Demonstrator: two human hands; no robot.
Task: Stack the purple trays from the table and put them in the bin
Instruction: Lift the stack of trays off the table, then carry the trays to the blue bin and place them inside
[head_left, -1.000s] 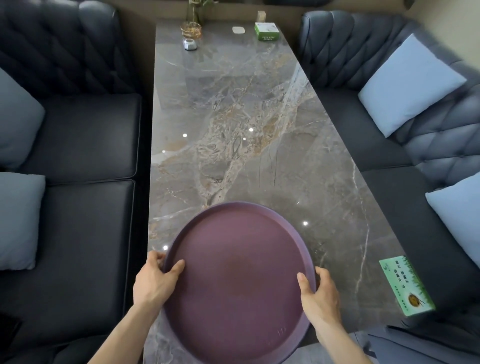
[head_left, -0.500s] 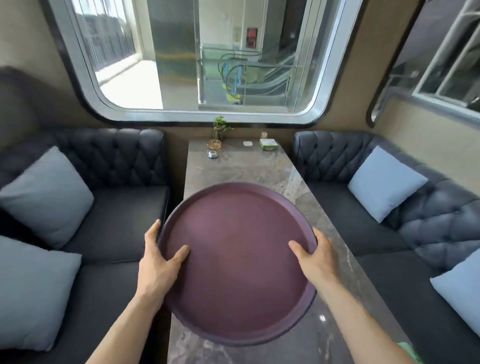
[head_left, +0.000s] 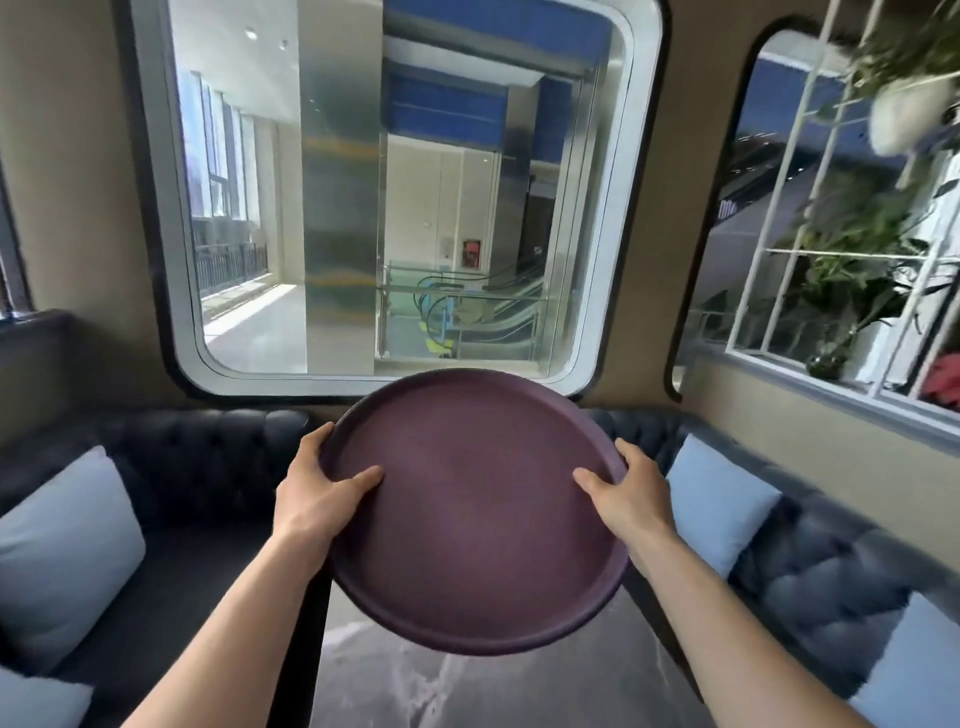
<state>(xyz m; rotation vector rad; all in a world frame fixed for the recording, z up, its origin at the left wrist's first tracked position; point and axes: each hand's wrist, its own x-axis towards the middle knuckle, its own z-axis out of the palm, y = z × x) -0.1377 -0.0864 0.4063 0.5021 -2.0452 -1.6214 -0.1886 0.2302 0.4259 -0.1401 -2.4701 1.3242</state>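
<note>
A round purple tray (head_left: 475, 519) is held up in the air in front of me, tilted so that its inner face looks at me. My left hand (head_left: 319, 491) grips its left rim, thumb on the inside. My right hand (head_left: 626, 493) grips its right rim the same way. Whether more than one tray is in the stack I cannot tell. No bin is in view.
Below the tray lies the near part of the grey marble table (head_left: 467, 686). Dark tufted sofas (head_left: 197, 467) with light blue cushions (head_left: 62, 540) flank it on both sides. A large window (head_left: 374, 208) fills the wall ahead, and plants (head_left: 852, 260) stand at the right.
The tray has been lifted off the table and raised in both hands. My view has swung upward from the tabletop to the window and wall.
</note>
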